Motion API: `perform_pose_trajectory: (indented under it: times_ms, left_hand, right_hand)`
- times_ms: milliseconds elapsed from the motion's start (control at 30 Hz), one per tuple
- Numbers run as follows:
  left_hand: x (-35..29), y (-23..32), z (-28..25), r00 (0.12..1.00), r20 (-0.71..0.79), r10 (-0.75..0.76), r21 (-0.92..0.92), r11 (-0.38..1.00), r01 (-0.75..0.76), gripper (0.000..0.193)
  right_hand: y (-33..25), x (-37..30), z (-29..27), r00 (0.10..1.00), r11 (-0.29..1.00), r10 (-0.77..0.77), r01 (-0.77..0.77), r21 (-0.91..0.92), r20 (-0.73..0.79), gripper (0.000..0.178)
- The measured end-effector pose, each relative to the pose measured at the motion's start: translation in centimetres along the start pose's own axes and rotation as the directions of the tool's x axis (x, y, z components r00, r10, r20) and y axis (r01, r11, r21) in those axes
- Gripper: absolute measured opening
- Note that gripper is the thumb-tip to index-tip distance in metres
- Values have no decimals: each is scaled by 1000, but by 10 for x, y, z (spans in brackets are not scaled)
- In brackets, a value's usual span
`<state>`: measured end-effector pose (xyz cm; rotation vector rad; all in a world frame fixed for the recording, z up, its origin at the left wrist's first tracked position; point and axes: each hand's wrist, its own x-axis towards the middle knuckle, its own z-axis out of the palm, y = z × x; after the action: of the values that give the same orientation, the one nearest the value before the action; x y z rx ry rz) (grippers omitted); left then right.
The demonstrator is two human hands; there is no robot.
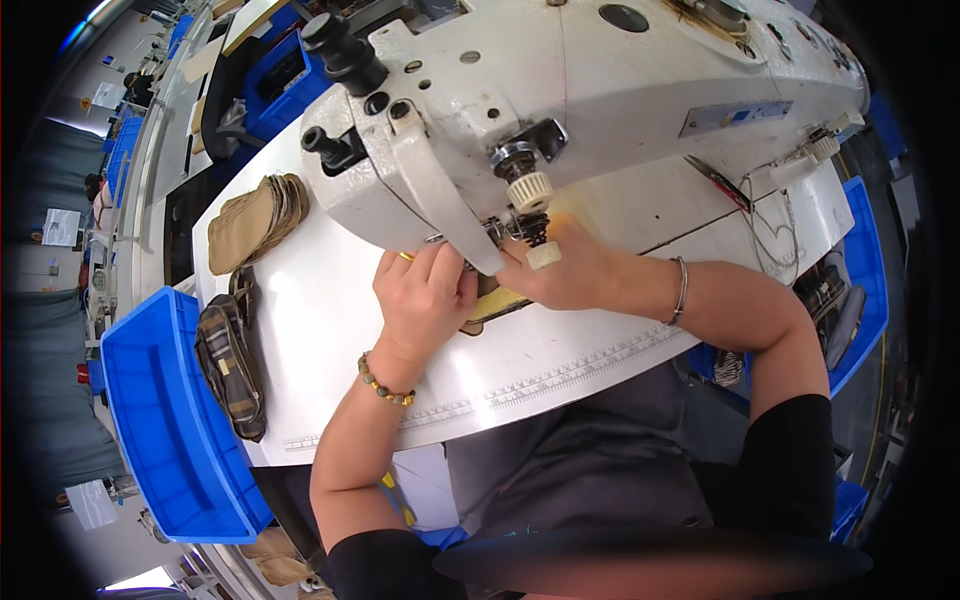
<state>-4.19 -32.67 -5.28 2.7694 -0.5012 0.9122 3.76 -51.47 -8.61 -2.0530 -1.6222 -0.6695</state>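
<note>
A white sewing machine [610, 90] stands across the table, and both my hands meet under the end of its head. My left hand [422, 295] is closed, its curled fingers pinching the edge of a small yellow fabric piece [496, 308] with a brown rim. From the other side my right hand [565, 272] grips the same piece, its fingertips partly hidden behind the machine's tension knob [530, 192]. The needle area and most of the fabric piece are hidden by my hands and the machine head.
At the table's left lie a stack of tan fabric pieces [255, 222] and a pile of dark plaid pieces [232, 355]. A blue bin [180, 430] stands beyond that edge. Tweezers [722, 182] rest right of the machine; another blue bin [868, 300] holds fabric items. A printed ruler [540, 385] runs along the front edge.
</note>
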Motion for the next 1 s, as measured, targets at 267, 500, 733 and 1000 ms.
perform_pose_trajectory:
  times_ms: [267,500,733,1000]
  left_hand:
    - [7,-4,-19,987,-140,79,115,991,-63,34]
    - [-1,11,-37,991,50,-124,142,983,116,38]
    - [3,3,-34,996,-84,-10,-6,1000,10,26]
    - [-3,8,-23,988,-67,-140,-133,983,130,18]
  right_hand:
    - [2,1,-5,977,973,211,-212,95,25,14]
    - [1,5,-10,971,960,228,-237,149,78,25]
    - [2,0,3,915,868,404,-383,316,-2,31]
    - [2,2,-7,977,973,208,-212,92,46,15]
